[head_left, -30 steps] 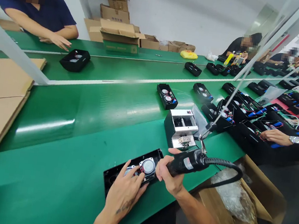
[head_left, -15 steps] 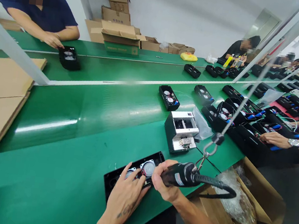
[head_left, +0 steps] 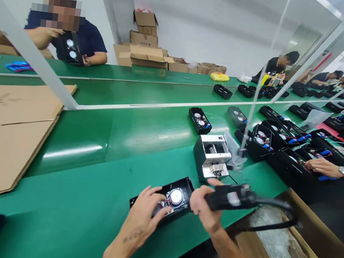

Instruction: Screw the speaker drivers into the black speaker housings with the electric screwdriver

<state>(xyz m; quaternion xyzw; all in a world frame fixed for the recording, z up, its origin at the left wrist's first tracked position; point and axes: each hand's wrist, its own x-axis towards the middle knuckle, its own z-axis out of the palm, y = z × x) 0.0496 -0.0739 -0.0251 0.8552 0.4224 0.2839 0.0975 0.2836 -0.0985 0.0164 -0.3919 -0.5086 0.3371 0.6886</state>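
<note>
A black speaker box (head_left: 173, 219) lies on the green bench, its inside facing up with a round silver speaker (head_left: 177, 197) and thin red wires. My left hand (head_left: 145, 210) reaches over the left part of the box, fingers bent and thumb inside it, gripping it and covering part of the inside. In my right hand (head_left: 207, 210) is a black electric screwdriver (head_left: 229, 197), held nearly level at the box's right end. A thick black cable runs from its rear. The screwdriver's tip is hidden behind my fingers.
A screw feeder (head_left: 213, 155) stands behind the box. Several open speaker boxes (head_left: 200, 121) are spread along the bench, many at the right, where a co-worker's hand (head_left: 324, 167) works. Cardboard sheets (head_left: 8, 141) lie left. An open carton (head_left: 318, 241) holds plastic wrap. Another person holds a speaker box opposite.
My right hand and the screwdriver have swung rightward, away from the speaker. My left thumb and fingers have spread somewhat. The view has shifted left, and the person opposite has raised a speaker box.
</note>
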